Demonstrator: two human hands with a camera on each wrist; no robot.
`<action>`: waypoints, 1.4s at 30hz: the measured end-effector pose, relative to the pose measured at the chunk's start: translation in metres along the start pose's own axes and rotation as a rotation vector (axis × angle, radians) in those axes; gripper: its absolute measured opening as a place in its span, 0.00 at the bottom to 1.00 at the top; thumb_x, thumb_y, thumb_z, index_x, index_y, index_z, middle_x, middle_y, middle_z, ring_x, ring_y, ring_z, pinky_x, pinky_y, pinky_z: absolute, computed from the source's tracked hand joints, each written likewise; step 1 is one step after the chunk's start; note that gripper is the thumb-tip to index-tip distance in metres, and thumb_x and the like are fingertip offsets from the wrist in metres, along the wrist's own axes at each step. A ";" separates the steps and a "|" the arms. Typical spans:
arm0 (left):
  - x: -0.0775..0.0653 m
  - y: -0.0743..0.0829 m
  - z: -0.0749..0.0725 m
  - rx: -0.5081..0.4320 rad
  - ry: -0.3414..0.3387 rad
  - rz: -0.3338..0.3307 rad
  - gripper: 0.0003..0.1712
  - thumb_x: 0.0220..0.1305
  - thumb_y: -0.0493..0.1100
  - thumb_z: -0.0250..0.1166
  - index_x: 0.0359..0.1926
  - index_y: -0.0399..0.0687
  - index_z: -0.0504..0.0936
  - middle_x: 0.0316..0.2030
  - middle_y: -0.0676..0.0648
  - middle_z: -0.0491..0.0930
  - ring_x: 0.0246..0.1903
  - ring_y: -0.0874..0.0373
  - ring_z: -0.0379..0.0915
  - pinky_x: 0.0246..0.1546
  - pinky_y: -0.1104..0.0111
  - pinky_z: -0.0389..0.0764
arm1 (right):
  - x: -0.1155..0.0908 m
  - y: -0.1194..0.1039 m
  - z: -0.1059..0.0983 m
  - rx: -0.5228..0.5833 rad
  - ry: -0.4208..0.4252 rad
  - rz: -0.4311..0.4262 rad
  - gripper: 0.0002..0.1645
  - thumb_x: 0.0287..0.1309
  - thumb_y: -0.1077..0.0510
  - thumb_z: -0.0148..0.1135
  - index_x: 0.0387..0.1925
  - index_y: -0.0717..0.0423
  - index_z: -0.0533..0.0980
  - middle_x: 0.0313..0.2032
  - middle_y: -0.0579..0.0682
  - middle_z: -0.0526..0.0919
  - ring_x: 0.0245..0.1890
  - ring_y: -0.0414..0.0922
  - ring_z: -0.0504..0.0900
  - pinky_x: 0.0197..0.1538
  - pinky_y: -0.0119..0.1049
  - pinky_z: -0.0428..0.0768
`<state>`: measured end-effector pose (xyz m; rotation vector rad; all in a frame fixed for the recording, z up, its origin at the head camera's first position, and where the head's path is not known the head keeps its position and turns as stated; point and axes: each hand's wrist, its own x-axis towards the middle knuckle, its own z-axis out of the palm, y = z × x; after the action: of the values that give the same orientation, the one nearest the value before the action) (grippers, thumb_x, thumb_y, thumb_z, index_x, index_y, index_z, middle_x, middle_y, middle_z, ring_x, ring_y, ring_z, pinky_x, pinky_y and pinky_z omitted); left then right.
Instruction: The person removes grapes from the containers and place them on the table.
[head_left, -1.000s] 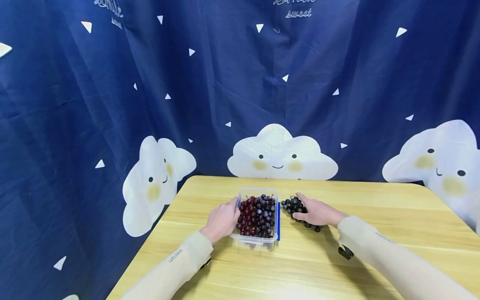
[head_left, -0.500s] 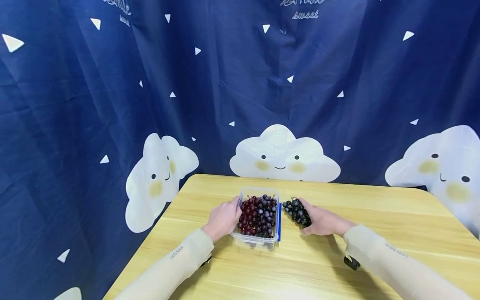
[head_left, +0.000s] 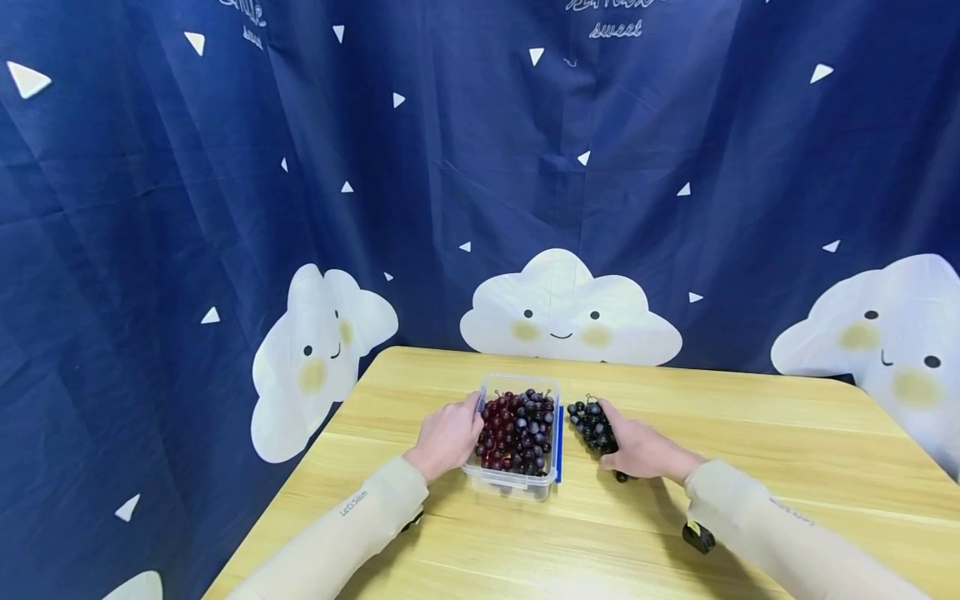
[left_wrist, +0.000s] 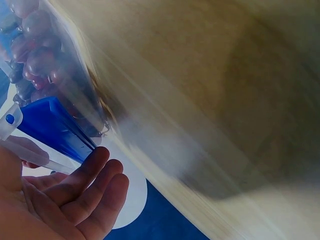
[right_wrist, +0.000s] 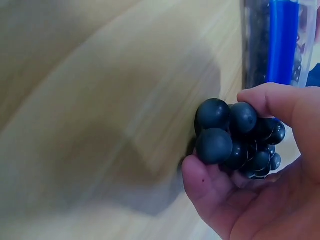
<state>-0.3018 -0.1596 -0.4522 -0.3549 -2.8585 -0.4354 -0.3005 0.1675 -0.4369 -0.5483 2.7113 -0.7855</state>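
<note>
A clear plastic food container stands on the table, filled with a bunch of red grapes on the left and dark purple grapes on the right. At its left rim my left hand grips the wall; in the left wrist view the fingers curl by a blue clip flap. To the right of the container, my right hand holds a bunch of black grapes. The right wrist view shows thumb and fingers wrapped around these black grapes, low over the wood.
Another blue clip flap hangs down along the container's right side, close to the black grapes. The light wooden table reaches back to a dark blue curtain printed with white clouds and triangles.
My right hand has gone from lying spread over the black grapes to gripping them, turning the bunch slightly. My left hand keeps its place on the container. The head view has shifted a little.
</note>
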 end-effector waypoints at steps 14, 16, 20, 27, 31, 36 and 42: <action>-0.001 0.000 -0.002 0.012 0.008 0.008 0.26 0.72 0.46 0.51 0.68 0.45 0.71 0.36 0.44 0.85 0.29 0.52 0.80 0.26 0.57 0.80 | -0.004 -0.018 0.007 0.215 0.012 0.112 0.60 0.64 0.55 0.65 0.81 0.52 0.34 0.58 0.72 0.77 0.16 0.49 0.77 0.31 0.42 0.79; -0.001 0.001 -0.002 0.014 0.007 0.006 0.26 0.72 0.46 0.51 0.68 0.45 0.71 0.36 0.45 0.85 0.29 0.52 0.80 0.26 0.57 0.80 | -0.005 -0.019 0.008 0.239 0.010 0.110 0.60 0.64 0.54 0.65 0.81 0.52 0.34 0.64 0.75 0.71 0.17 0.50 0.79 0.33 0.41 0.80; -0.002 0.001 -0.002 0.013 0.008 0.002 0.26 0.72 0.46 0.51 0.68 0.44 0.71 0.37 0.43 0.85 0.30 0.50 0.81 0.26 0.57 0.80 | -0.007 -0.023 0.008 0.326 0.000 0.105 0.61 0.64 0.55 0.64 0.80 0.53 0.32 0.55 0.75 0.77 0.21 0.52 0.82 0.34 0.43 0.83; -0.001 0.000 -0.001 0.021 0.001 -0.007 0.26 0.73 0.47 0.51 0.68 0.46 0.71 0.38 0.44 0.85 0.31 0.50 0.81 0.27 0.56 0.81 | -0.007 -0.025 0.009 0.392 -0.022 0.108 0.60 0.66 0.52 0.63 0.80 0.53 0.31 0.29 0.60 0.81 0.25 0.53 0.84 0.32 0.45 0.85; 0.000 0.000 0.000 0.027 0.007 -0.004 0.26 0.73 0.47 0.50 0.68 0.46 0.72 0.38 0.44 0.86 0.32 0.49 0.82 0.28 0.55 0.81 | -0.008 -0.026 0.007 0.376 -0.040 0.095 0.57 0.70 0.49 0.59 0.80 0.53 0.30 0.29 0.59 0.83 0.26 0.52 0.84 0.33 0.44 0.85; 0.000 0.000 0.000 0.034 0.016 0.000 0.25 0.73 0.47 0.50 0.68 0.47 0.72 0.38 0.44 0.86 0.32 0.49 0.82 0.27 0.55 0.81 | -0.005 -0.025 0.002 0.300 0.009 0.054 0.53 0.71 0.54 0.58 0.80 0.58 0.35 0.27 0.58 0.83 0.24 0.52 0.83 0.31 0.45 0.85; -0.001 0.000 0.000 0.027 0.017 0.006 0.26 0.72 0.46 0.51 0.68 0.45 0.71 0.38 0.43 0.86 0.31 0.50 0.81 0.27 0.55 0.81 | 0.005 -0.021 -0.003 -0.046 0.137 0.032 0.45 0.70 0.49 0.58 0.78 0.60 0.50 0.19 0.49 0.76 0.17 0.43 0.73 0.39 0.46 0.80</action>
<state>-0.3009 -0.1600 -0.4528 -0.3531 -2.8433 -0.3961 -0.2995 0.1500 -0.4235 -0.4762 2.8627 -0.7809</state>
